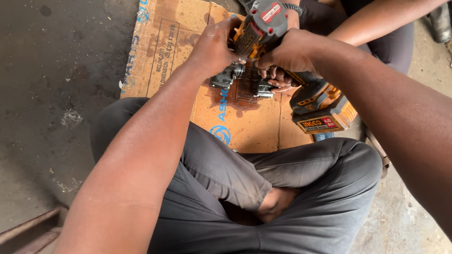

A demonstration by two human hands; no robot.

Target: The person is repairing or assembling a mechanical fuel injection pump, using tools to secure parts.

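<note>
While both hands grip the drill point(263, 28), its nose points down at the metal part point(240, 84) lying on the cardboard point(245, 127). Left hand point(214, 47) wraps closed around the drill's front; right hand point(289, 49) is closed on its handle, battery point(322, 117) jutting right. Another person's hand point(278, 77) steadies the part just beside the drill.

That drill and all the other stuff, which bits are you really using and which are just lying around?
In use:
- cordless drill, left hand and right hand both on it
- metal part under the drill
- another person's hand steadying that part

Lying about:
- cardboard sheet, only a mat
- metal bars at the bottom left corner
</note>
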